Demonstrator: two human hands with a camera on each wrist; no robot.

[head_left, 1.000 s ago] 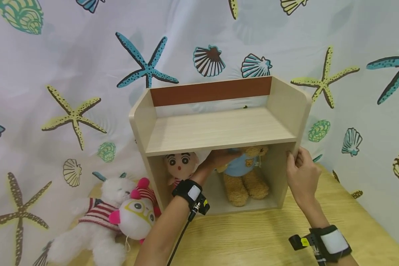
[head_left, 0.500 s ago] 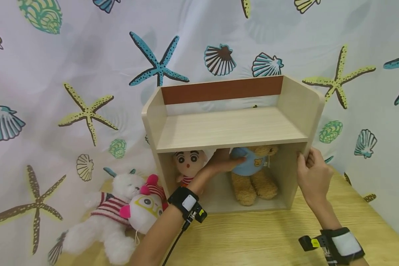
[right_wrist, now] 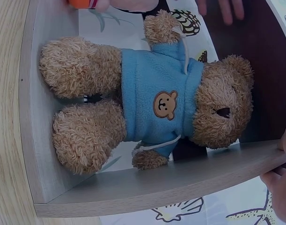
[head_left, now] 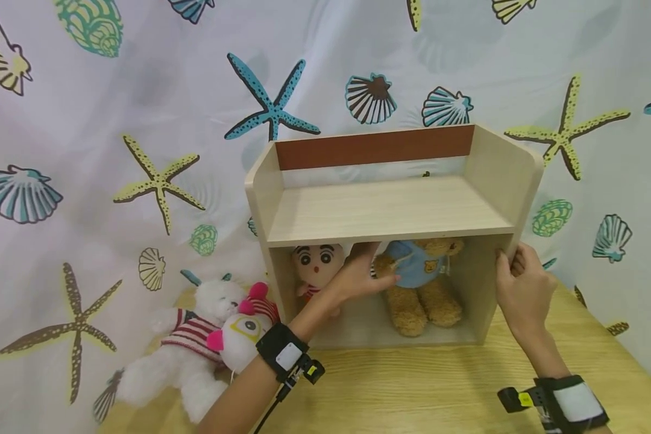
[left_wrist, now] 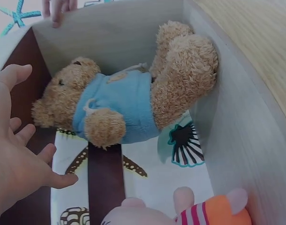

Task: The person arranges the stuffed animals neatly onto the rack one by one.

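Note:
A brown teddy bear in a blue sweater sits upright in the lower compartment of a light wooden shelf, at its right side. My left hand is inside that compartment beside the bear; in the left wrist view its fingers are spread and apart from the bear. With thumb inside and fingers outside, my right hand grips the front edge of the shelf's right panel. A boy doll with thick eyebrows and a striped top sits at the compartment's left, partly behind my left arm.
Left of the shelf, a white plush bear in a striped sweater leans with a white-and-pink plush toy on the wooden table. A seashell-and-starfish cloth hangs behind. A cable trails from my left wrist camera.
My left hand has come away from the bear's sweater, moving back to the left with its fingers opening. The head view has shifted left; my right hand keeps its grip on the panel.

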